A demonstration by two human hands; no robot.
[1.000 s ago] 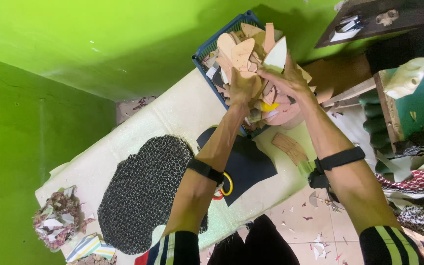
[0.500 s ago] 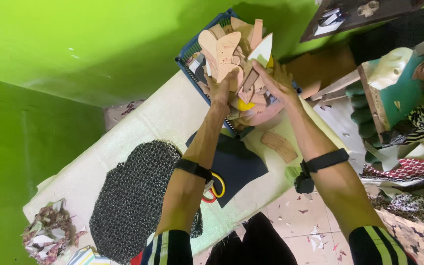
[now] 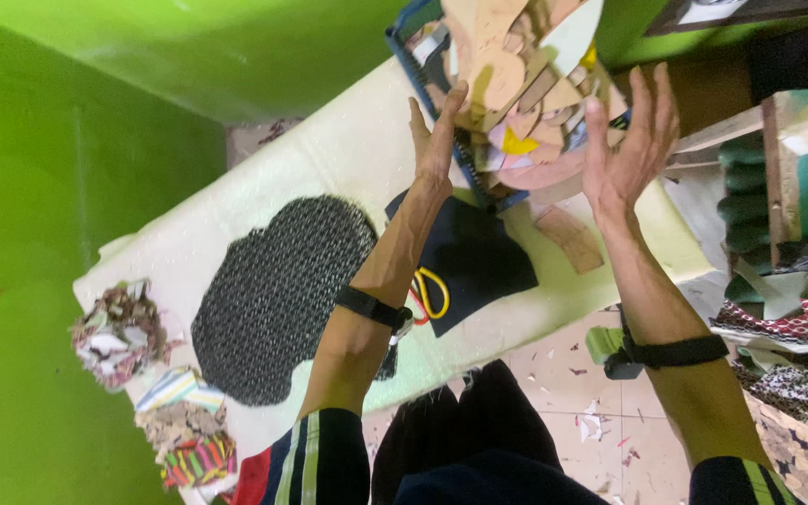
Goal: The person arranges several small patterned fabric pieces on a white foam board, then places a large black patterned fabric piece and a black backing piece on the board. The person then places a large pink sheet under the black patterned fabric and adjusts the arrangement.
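Both hands have come off the cut-out pile: left hand (image 3: pixel 437 131) and right hand (image 3: pixel 624 140) now flank the blue basket (image 3: pixel 465 154) on the pale surface (image 3: pixel 329 159), every grip spread, holding nothing.

A cream-coloured table (image 3: pixel 236 234) stands against bright green walls (image 3: pixel 39 140). On it lies a black mesh fabric piece (image 3: pixel 278 295) with a wavy outline. Beside that rests a dark navy cloth (image 3: pixel 474 257), with yellow-handled scissors (image 3: pixel 430 292) lying at its edge. A tan cardboard strip (image 3: pixel 569 238) sits near the table's far corner. A heap of mixed fabric scraps (image 3: pixel 119 332) and smaller striped scraps (image 3: pixel 184 440) lie at the other end. Paper bits, possibly offcuts, dot the tiled floor (image 3: pixel 591 393).
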